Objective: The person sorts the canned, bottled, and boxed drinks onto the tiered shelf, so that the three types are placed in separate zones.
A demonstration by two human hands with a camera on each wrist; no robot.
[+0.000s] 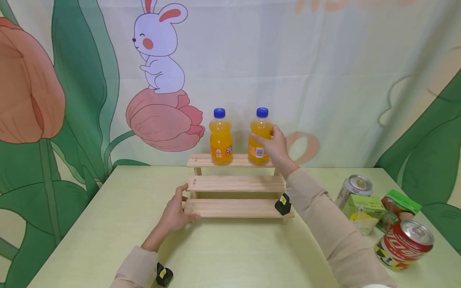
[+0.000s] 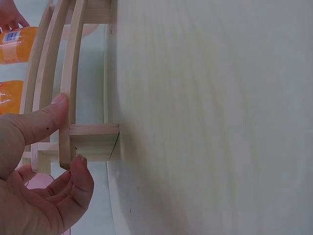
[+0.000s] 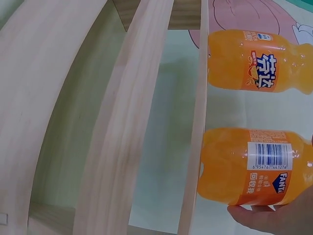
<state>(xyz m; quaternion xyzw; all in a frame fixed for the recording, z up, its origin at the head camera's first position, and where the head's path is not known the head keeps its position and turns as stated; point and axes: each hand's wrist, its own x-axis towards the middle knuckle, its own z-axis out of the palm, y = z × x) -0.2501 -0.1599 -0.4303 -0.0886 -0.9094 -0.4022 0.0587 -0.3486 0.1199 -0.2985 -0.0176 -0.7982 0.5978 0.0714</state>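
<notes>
A three-tier wooden rack (image 1: 237, 184) stands on the table. On its top tier are two orange Fanta bottles with blue caps, both upright. My right hand (image 1: 275, 150) holds the right bottle (image 1: 258, 138) from its right side; in the right wrist view this bottle (image 3: 244, 166) shows its barcode. The left bottle (image 1: 221, 140) stands apart from it, untouched. At the rack's left end my left hand (image 1: 176, 210) grips the lowest tier (image 2: 68, 117). Its thumb lies on one side of the board and its curled fingers on the other, as the left wrist view shows.
At the table's right are a silver can (image 1: 354, 188), a green-and-yellow drink carton (image 1: 363, 212), a green-topped carton (image 1: 397, 208) and a red can (image 1: 405, 244). A printed curtain (image 1: 237, 60) hangs behind the pale table (image 1: 230, 256).
</notes>
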